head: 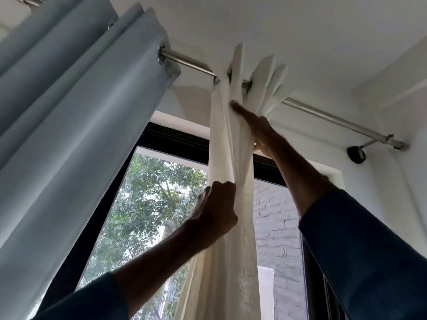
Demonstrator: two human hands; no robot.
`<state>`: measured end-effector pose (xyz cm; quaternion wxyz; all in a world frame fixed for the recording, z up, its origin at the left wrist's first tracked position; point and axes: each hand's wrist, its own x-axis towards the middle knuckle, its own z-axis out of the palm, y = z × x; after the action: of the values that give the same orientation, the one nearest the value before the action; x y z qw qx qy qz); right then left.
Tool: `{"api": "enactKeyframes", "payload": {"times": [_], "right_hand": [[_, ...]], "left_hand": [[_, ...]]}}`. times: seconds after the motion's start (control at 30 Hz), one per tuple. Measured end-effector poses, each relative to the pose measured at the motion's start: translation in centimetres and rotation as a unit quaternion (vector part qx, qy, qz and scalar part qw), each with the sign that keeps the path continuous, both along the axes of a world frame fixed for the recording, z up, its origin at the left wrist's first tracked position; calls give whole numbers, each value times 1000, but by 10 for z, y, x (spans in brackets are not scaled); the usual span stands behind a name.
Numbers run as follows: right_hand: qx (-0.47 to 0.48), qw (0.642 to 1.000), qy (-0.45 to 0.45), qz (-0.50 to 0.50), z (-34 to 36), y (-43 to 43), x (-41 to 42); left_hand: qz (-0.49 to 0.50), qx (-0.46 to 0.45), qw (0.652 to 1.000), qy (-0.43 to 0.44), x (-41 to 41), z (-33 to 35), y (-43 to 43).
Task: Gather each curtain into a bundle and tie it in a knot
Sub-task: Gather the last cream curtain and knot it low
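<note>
A cream sheer curtain (233,239) hangs from a metal rod (189,62), gathered into a narrow bundle in front of the window. My left hand (217,211) grips the bundle at mid height, fingers curled round its left side. My right hand (258,128) reaches higher, just under the rod, with its thumb lying over the front of the bundle and its fingers hidden behind the folds. A pale blue eyelet curtain (76,116) hangs bunched at the left on the same rod.
The rod runs right to a wall bracket (357,153). Behind the curtains is a black-framed window (175,139) showing trees and a grey brick wall. White ceiling is close above.
</note>
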<state>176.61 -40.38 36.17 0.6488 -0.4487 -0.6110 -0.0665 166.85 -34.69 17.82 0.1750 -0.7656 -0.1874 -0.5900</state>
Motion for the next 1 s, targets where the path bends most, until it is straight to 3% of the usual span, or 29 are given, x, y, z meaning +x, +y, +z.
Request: {"api": "enactKeyframes", "payload": {"times": [0.13, 0.23, 0.37, 0.57, 0.73, 0.87, 1.0], "right_hand": [[78, 980, -118, -141, 10, 23, -48], [81, 970, -174, -151, 9, 26, -69], [84, 973, -126, -173, -6, 24, -65], [91, 949, -106, -284, -39, 22, -54], [-21, 973, -54, -226, -91, 20, -21], [-2, 991, -13, -130, -145, 21, -4], [-31, 991, -13, -126, -181, 20, -6]], "left_hand": [[6, 0, 1000, 4, -8, 7, -1], [30, 4, 1000, 7, -18, 11, 2], [46, -3, 999, 23, -24, -2, 4], [33, -5, 999, 5, -14, -6, 3], [39, -17, 999, -10, -7, -9, -5], [24, -2, 999, -35, 0, -28, -4], [-2, -90, 990, -112, 4, -46, 12]]}}
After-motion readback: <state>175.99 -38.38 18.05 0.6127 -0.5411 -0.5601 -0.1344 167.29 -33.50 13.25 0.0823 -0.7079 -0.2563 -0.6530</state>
